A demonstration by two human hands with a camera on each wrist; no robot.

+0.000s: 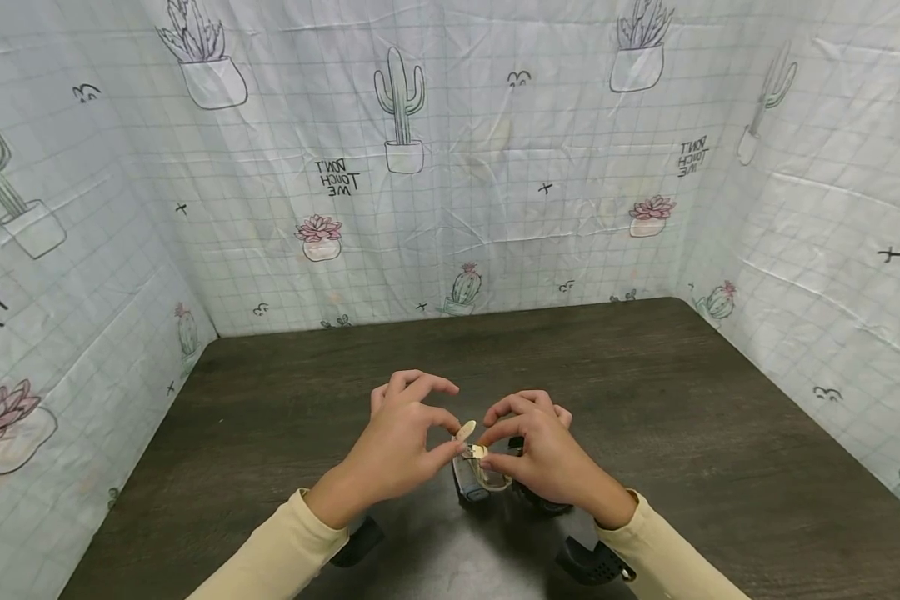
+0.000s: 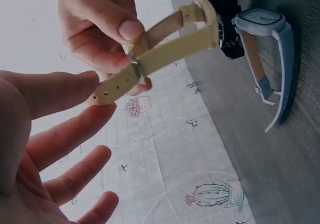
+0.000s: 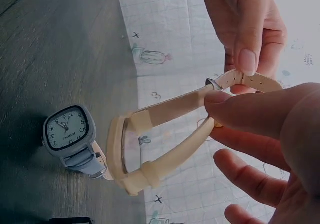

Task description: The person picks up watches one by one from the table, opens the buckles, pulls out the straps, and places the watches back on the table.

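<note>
A cream wristwatch hangs between both hands above the table, its strap bent into a loop. My left hand pinches the strap's tip between thumb and forefinger, close beside the punched holes, its other fingers spread. With thumb and forefinger, my right hand grips the strap at the metal buckle. The holed end runs through that buckle. The watch case shows side-on in the right wrist view, its dial turned away. Below it, a grey-blue wristwatch lies on the table, dial up.
Something black, like another watch, sits beside the grey-blue one, partly hidden by the right hand in the head view. The dark wooden table is bordered by a cactus-print curtain at the back and sides. Black wrist mounts hang under both sleeves.
</note>
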